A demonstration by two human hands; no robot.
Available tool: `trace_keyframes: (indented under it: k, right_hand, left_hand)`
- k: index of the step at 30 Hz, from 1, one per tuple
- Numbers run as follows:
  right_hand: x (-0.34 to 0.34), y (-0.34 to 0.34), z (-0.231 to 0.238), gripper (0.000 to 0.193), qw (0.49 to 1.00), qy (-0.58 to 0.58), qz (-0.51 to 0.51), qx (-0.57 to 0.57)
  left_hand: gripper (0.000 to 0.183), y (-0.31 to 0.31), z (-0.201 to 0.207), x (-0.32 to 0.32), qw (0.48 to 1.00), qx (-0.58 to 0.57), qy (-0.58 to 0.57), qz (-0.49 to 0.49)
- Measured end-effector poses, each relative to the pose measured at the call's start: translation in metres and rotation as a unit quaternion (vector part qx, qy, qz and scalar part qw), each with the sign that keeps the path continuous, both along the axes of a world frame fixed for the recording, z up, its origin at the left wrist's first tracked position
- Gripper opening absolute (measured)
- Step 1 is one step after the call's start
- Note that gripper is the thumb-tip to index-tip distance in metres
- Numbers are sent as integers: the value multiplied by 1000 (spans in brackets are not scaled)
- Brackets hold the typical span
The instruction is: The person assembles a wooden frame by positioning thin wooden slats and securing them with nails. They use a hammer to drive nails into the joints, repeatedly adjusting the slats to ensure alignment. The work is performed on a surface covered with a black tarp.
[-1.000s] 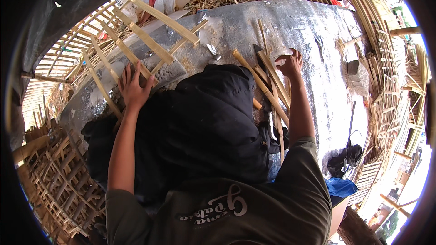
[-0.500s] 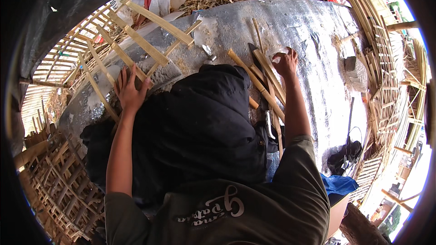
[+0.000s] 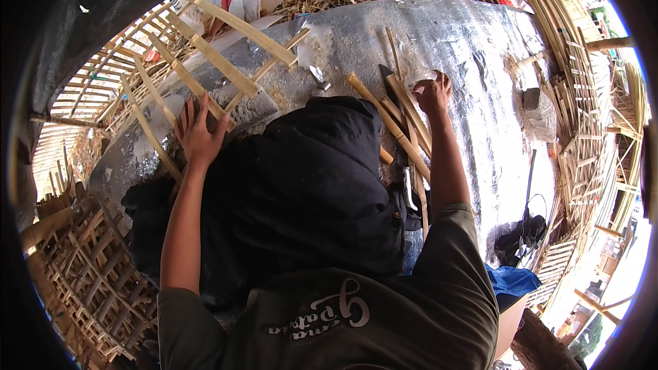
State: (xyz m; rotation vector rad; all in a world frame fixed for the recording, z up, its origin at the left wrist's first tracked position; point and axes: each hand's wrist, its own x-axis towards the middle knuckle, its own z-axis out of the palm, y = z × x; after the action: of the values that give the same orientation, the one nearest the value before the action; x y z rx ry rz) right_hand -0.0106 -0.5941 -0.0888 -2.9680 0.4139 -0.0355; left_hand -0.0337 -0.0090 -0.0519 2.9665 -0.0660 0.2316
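I press my left hand (image 3: 199,133) flat, fingers spread, on the bamboo frame (image 3: 205,62) at the work surface's (image 3: 480,96) left edge, w/ right hand (image 3: 433,92) pinching a pale strip (image 3: 419,78) mid-surface by loose slats (image 3: 404,123); assembly step, next likely needs aligning.

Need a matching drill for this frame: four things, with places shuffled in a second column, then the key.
1. left hand
2. right hand
3. blue cloth
4. black cable

A. low right, beside the person's shirt
B. spread flat on a bamboo lattice frame
C. among loose bamboo sticks on the silver sheet
D. on the silver sheet's right edge, above the blue cloth

Pairs: 1-B, 2-C, 3-A, 4-D
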Motion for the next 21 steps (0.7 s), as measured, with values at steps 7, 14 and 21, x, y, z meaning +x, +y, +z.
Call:
trace_keyframes:
  k: [7, 14, 21]
  right_hand:
    - [9, -8, -14, 12, 999, 9, -22, -44]
    - [4, -6, 2, 13, 996, 80, -37, 7]
    - [3, -48, -10, 12, 997, -66, -3, 36]
  left_hand:
    - [76, -5, 2, 1, 1000, -2, 0, -1]
    - [76, -2, 3, -1, 1000, -2, -3, 3]
    - [76, -4, 1, 0, 1000, 6, -5, -1]
